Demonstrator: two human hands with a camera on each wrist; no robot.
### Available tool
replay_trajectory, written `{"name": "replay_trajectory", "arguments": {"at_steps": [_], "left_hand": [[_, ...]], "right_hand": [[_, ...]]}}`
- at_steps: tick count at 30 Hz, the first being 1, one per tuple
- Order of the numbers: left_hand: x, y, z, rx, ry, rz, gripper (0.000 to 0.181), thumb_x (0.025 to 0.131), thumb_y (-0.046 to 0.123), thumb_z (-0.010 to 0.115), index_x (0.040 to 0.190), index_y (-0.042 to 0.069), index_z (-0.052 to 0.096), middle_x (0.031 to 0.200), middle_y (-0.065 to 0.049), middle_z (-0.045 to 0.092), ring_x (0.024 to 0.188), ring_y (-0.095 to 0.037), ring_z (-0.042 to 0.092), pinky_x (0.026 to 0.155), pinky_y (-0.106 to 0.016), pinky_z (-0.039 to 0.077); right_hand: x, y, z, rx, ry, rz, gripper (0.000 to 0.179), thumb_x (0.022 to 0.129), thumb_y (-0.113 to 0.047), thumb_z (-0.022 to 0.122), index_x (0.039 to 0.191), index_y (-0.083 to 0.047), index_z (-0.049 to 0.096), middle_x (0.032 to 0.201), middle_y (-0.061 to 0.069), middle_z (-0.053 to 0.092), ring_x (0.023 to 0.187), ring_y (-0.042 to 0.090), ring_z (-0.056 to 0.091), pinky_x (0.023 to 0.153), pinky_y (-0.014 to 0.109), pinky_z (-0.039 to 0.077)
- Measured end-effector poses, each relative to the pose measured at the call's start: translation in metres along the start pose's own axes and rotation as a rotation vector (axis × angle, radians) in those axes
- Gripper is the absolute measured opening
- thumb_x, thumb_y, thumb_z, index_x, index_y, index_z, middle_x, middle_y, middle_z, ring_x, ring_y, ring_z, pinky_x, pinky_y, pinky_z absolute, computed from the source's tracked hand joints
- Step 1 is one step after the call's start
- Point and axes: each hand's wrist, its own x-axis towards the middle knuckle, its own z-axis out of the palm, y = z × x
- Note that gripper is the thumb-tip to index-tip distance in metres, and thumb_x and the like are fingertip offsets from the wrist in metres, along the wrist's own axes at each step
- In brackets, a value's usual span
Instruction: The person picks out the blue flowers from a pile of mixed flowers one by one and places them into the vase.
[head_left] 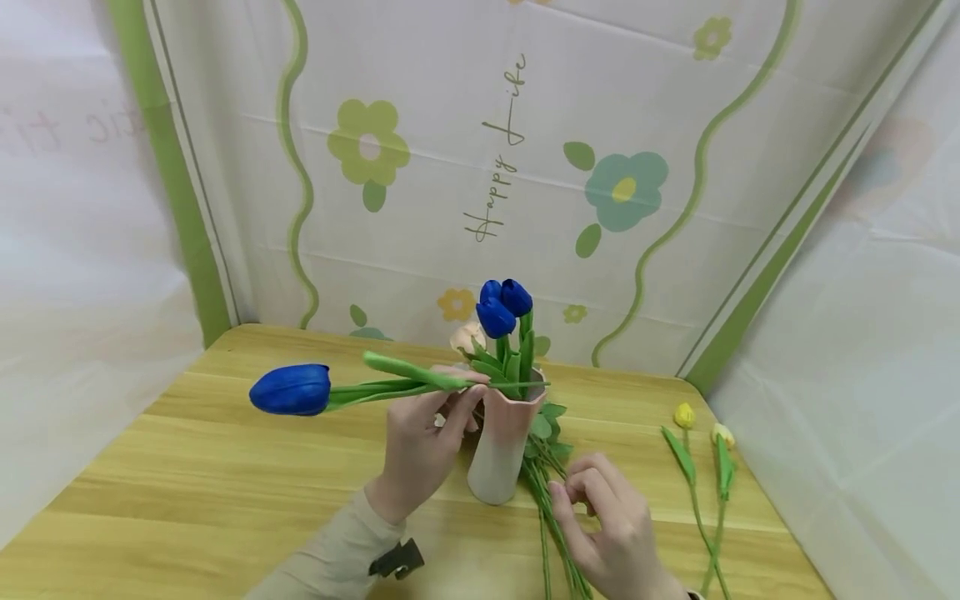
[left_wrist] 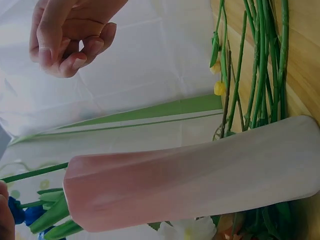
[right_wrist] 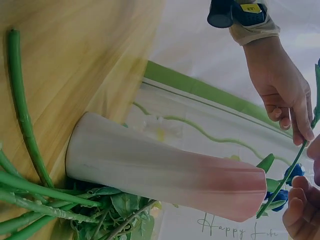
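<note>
**Blue tulip held sideways over the vase mouth**

Head view: gripping a blue tulip (head_left: 291, 389) by its stem with the left hand (head_left: 422, 444), fingers curled and pinching around the stem just beside the rim of the pink-and-white vase (head_left: 501, 446). Lying almost horizontal, the bloom pointing left, the cut end reaching across the vase mouth. Standing already inside the vase: three more blue tulips (head_left: 503, 307). Hovering low near a bunch of green stems (head_left: 553, 517) on the wooden table (head_left: 187, 475), the right hand (head_left: 611, 525), fingers loosely curled, holding nothing. Lying well apart at the right table edge: two yellow tulips (head_left: 703, 454).

Left wrist view: showing the vase (left_wrist: 200, 172) on its side in the frame, the green stems (left_wrist: 260, 60) behind it, and the right hand (left_wrist: 67, 32) with bent, empty fingers.

Right wrist view: showing the vase (right_wrist: 165, 172) again, the left hand (right_wrist: 285, 92) pinching the thin stem above the pink rim.
</note>
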Motion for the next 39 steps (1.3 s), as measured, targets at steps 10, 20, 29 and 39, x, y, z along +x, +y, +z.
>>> {"name": "replay_trajectory", "arguments": {"at_steps": [10, 20, 29, 39], "left_hand": [[-0.003, -0.008, -0.005, 0.102, -0.069, 0.002, 0.014, 0.099, 0.013, 0.062, 0.105, 0.003, 0.07, 0.08, -0.003, 0.066, 0.058, -0.007, 0.059, 0.055, -0.017, 0.05], [-0.005, -0.01, -0.004, 0.228, -0.199, 0.045, 0.011, 0.097, 0.012, 0.064, 0.101, 0.005, 0.071, 0.085, -0.001, 0.066, 0.06, -0.008, 0.052, 0.053, -0.018, 0.044], [0.001, -0.012, -0.002, 0.265, -0.268, 0.105, 0.014, 0.097, 0.013, 0.065, 0.104, 0.004, 0.071, 0.095, -0.004, 0.069, 0.078, -0.013, 0.064, 0.065, -0.021, 0.052], [0.008, -0.016, 0.003, 0.371, -0.427, 0.079, 0.009, 0.09, 0.011, 0.072, 0.097, 0.007, 0.068, 0.092, -0.004, 0.066, 0.08, -0.019, 0.063, 0.07, -0.033, 0.053]], "right_hand": [[-0.013, 0.004, 0.003, -0.006, -0.051, 0.059, 0.032, 0.1, -0.015, 0.054, 0.069, -0.008, 0.048, 0.075, 0.002, 0.049, 0.059, 0.004, 0.041, 0.054, 0.006, 0.031], [-0.028, 0.011, 0.004, -0.013, -0.074, 0.095, 0.031, 0.1, -0.018, 0.055, 0.071, -0.01, 0.049, 0.077, 0.0, 0.05, 0.061, 0.002, 0.043, 0.051, 0.007, 0.032], [-0.033, 0.015, 0.004, -0.024, -0.081, 0.119, 0.031, 0.101, -0.02, 0.055, 0.072, -0.01, 0.048, 0.077, -0.002, 0.05, 0.061, 0.0, 0.041, 0.05, 0.007, 0.032], [-0.043, 0.02, 0.009, -0.046, -0.122, 0.155, 0.03, 0.101, -0.023, 0.055, 0.074, -0.012, 0.05, 0.079, -0.005, 0.051, 0.062, 0.0, 0.044, 0.05, 0.008, 0.034]]}}
